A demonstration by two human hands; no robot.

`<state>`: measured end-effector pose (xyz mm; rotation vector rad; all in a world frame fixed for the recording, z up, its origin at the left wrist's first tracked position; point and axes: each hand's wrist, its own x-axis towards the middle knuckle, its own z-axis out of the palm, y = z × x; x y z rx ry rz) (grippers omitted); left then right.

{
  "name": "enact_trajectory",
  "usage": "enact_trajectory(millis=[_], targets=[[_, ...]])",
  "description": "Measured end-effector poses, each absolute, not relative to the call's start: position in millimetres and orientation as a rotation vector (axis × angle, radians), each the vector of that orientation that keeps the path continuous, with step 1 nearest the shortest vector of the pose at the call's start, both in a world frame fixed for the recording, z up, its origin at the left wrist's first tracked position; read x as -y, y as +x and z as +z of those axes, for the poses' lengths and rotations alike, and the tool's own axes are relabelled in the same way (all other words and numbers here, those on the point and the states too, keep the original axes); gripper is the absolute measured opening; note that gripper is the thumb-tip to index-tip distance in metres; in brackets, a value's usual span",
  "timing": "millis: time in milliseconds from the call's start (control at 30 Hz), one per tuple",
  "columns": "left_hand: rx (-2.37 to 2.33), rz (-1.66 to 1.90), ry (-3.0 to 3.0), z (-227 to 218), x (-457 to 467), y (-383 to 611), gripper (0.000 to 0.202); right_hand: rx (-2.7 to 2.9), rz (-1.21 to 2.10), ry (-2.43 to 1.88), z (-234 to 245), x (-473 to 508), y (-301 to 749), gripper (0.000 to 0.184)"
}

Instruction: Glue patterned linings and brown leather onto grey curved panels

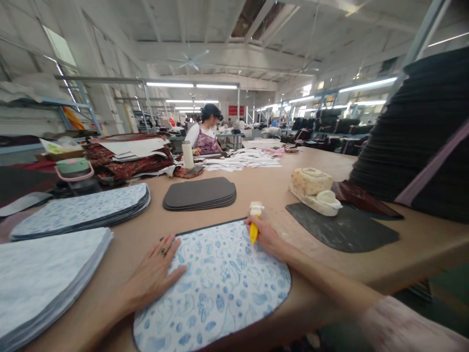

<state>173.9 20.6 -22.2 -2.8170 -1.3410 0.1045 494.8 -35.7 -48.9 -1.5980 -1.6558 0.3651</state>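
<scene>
A blue floral fabric piece (220, 288) lies flat on the brown table (264, 181) in front of me, over a dark backing whose edge shows around it. My left hand (156, 274) rests flat with fingers spread on the piece's left edge. My right hand (266, 237) grips a yellow tool with a white top (254, 220) upright at the piece's upper right edge.
A stack of dark grey shaped pads (200, 193) lies beyond the piece. Stacks of floral pieces (84, 210) sit at left. At right are a dark pad (340, 230), a beige block (311, 183) and a tall black stack (417, 137). A seated person (205, 132) works at the far end.
</scene>
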Motion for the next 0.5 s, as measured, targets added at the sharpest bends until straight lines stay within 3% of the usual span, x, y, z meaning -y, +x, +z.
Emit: enact_trajectory(millis=[167,333,500], targets=[[1.348,0.188,-2.754,5.0,-2.8,211.9,0.070,1.862,0.154,-1.706,-53.9,31.9,498.3,0.019],[0.846,0.114,-3.130,19.9,54.1,286.4,0.062,1.974,0.001,-1.738,-51.0,32.1,493.8,0.017],[1.086,0.242,-3.100,0.8,55.6,251.3,0.061,1.994,-0.019,-1.722,-55.1,34.0,498.6,0.009]])
